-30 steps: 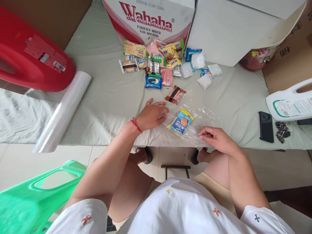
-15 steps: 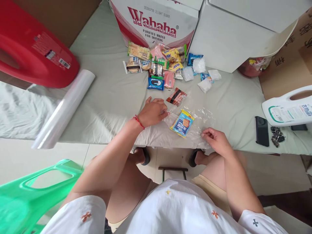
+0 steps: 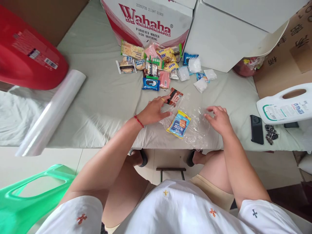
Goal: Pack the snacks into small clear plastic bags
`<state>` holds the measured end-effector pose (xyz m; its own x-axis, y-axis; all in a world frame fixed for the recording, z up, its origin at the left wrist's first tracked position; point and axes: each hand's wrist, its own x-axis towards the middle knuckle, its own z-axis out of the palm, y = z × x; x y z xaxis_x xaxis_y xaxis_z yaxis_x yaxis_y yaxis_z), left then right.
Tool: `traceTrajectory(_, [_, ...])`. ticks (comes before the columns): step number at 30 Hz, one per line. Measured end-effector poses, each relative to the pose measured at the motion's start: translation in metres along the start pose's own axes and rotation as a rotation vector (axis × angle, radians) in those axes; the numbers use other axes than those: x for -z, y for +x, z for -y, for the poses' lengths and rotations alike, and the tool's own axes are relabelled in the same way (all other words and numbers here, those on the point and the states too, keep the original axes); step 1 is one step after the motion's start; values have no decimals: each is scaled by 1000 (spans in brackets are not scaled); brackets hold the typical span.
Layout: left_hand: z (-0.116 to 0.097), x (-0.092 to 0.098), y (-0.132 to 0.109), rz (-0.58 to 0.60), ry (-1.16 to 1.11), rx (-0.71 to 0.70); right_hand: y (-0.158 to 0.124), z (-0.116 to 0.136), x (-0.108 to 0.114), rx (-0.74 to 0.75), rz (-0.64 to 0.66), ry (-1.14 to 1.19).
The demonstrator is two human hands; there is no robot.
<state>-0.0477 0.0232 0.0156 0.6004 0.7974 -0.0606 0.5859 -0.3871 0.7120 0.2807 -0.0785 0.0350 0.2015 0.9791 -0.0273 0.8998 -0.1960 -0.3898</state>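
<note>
A blue and yellow snack packet lies flat on a sheet of clear plastic film near the front edge of the cloth-covered surface. To its left is my left hand, thumb and fingers apart, a fingertip reaching the brown snack packet just behind the film. My right hand hovers at the film's right side, its fingers bent and parted; whether it touches the film is hard to tell. Neither hand grips anything.
Behind is a pile of wrapped snacks, with several film-wrapped bundles beside it against a Wahaha carton. A plastic film roll and red jug stand left. Right are a white bottle, phone and keys.
My left hand has opened and its fingers have moved toward the brown packet. My right hand has come away from the film's near right edge and shifted farther back, its fingers loosening.
</note>
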Motion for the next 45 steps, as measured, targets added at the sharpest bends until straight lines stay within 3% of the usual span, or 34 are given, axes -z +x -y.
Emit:
traceTrajectory(4, [-7, -19, 11, -16, -32, 47, 43, 6, -23, -6, 29, -96])
traceTrajectory(8, [-6, -29, 21, -62, 8, 72, 57, 18, -35, -30, 128, 76])
traceTrajectory(12, [-5, -28, 23, -127, -9, 121, 55, 22, -27, -73, 210, 392])
traceTrajectory(16, [-7, -28, 20, -184, 107, 142, 42, 30, -11, 65, 143, 535])
traceTrajectory(19, [-7, -29, 18, -185, 191, 156, 23, 44, 2, 181, 240, 561])
traceTrajectory(24, [-1, -28, 20, -198, 200, 149, -13, 72, 14, 457, 382, 353])
traceTrajectory(28, [1, -27, 21, -195, 202, 137, -33, 87, 1, 730, 493, 52])
traceTrajectory(32, [1, -21, 19, -171, 178, 130, -43, 93, -18, 721, 519, -270])
traceTrajectory(37, [2, -1, 10, -132, -3, 147, -47, 95, -26, 730, 496, -401])
traceTrajectory(42, [8, 19, 0, 113, -163, 74, -47, 98, -27, 779, 483, -461])
traceTrajectory(45, [12, 21, 1, 156, -173, 95, -47, 101, -29, 853, 491, -465])
